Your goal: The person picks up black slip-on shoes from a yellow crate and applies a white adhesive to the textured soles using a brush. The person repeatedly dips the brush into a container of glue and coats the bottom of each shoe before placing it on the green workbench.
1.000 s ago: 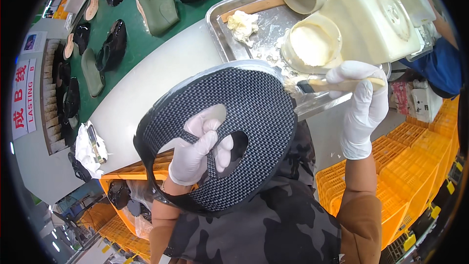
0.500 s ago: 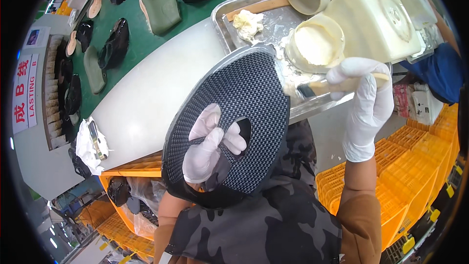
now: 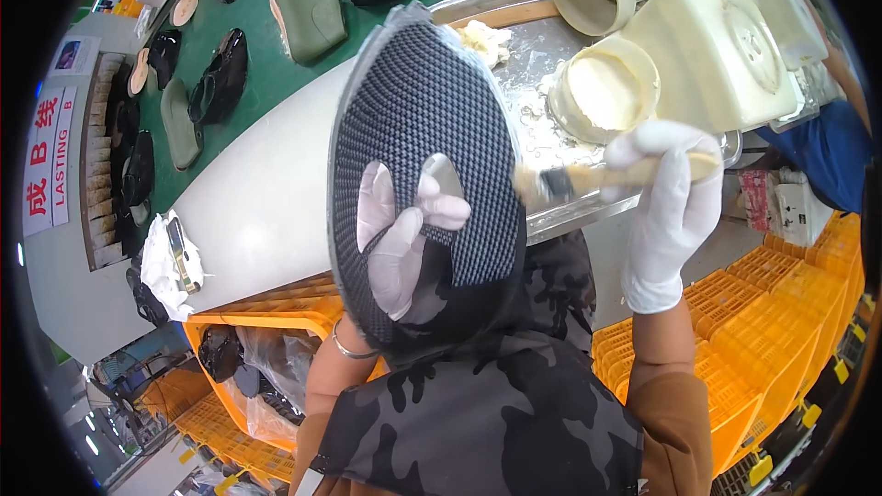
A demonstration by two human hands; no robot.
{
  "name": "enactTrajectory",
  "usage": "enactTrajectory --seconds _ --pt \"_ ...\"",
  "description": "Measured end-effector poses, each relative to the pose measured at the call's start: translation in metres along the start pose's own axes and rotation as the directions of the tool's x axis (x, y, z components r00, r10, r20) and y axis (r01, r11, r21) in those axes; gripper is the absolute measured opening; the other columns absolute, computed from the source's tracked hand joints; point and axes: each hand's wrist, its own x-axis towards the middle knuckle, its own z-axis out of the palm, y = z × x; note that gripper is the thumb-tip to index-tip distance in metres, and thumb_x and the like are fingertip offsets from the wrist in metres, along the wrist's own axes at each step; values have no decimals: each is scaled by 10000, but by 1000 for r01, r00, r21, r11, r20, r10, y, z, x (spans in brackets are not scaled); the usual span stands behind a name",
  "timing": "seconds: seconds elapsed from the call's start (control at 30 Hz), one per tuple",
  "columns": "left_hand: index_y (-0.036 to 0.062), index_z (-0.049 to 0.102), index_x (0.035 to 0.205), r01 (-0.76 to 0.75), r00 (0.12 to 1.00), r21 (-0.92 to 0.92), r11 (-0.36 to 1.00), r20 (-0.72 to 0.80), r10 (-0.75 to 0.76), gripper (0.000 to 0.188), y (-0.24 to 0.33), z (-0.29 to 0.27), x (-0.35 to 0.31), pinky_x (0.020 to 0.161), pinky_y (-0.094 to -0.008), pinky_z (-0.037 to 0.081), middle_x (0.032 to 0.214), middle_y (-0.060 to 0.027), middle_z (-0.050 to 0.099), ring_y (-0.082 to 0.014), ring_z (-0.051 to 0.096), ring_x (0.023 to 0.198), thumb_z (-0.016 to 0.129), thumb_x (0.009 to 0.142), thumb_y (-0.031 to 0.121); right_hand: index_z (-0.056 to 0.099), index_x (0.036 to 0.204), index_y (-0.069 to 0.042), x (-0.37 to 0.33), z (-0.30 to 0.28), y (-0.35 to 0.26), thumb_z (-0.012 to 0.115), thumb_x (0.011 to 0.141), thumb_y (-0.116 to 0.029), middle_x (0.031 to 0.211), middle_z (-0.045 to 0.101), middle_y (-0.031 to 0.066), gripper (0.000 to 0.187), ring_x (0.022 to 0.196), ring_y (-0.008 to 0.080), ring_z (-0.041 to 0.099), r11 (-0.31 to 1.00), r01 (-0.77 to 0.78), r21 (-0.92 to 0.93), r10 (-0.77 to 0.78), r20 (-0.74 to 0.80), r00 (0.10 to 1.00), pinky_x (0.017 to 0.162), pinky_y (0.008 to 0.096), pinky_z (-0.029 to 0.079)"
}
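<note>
A camouflage apron [image 3: 496, 413] is seen nearest, and above it a black-and-grey woven piece [image 3: 441, 92] is held up in front of the worktop [image 3: 266, 202]. The piece is grasped by the white-gloved left hand [image 3: 395, 262], its grip closed around a strip between two openings. A wooden-handled brush [image 3: 588, 179] is clasped in the grip of the gloved right hand [image 3: 666, 202]; its bristles are pointed at the piece's right edge, though whether contact is made cannot be told. Orange crates [image 3: 735, 340] are stacked to the right. Beyond the brush, a round pot [image 3: 574, 124] of white paste is set in a metal tray [image 3: 533, 101], near a tipped cup [image 3: 574, 5] and a large off-white container [image 3: 680, 55]. Farther off, an olive shoe [image 3: 317, 23] and a glossy black shoe [image 3: 225, 78] are laid on a green surface [image 3: 265, 83].
</note>
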Motion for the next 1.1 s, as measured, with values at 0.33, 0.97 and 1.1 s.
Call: enactTrajectory --seconds 0.33,0.97,1.1 --pt "68 126 1364 -40 994 -90 995 -105 31 650 9 8 16 833 -405 445 1142 -177 437 -271 571 886 431 804 -62 474 1071 13 25 32 -2 377 961 -132 855 609 145 207 627 158 583 996 88 -4 -88 -114 990 525 221 488" --pt "12 530 769 119 -15 624 -772 779 627 118 -22 -42 31 639 -324 510 793 -175 585 -301 604 755 630 775 73 432 1077 -20 -13 28 -25 432 921 -78 785 584 108 166 633 114 558 979 -171 -107 188 173 967 496 187 452" --pt "67 513 734 274 -85 459 -845 887 454 141 -1 -40 35 519 -205 477 713 -68 562 -189 588 617 646 767 100 438 1065 -15 -11 27 -32 425 923 -75 762 586 104 155 625 120 561 997 -61 -40 68 220 973 502 191 451"
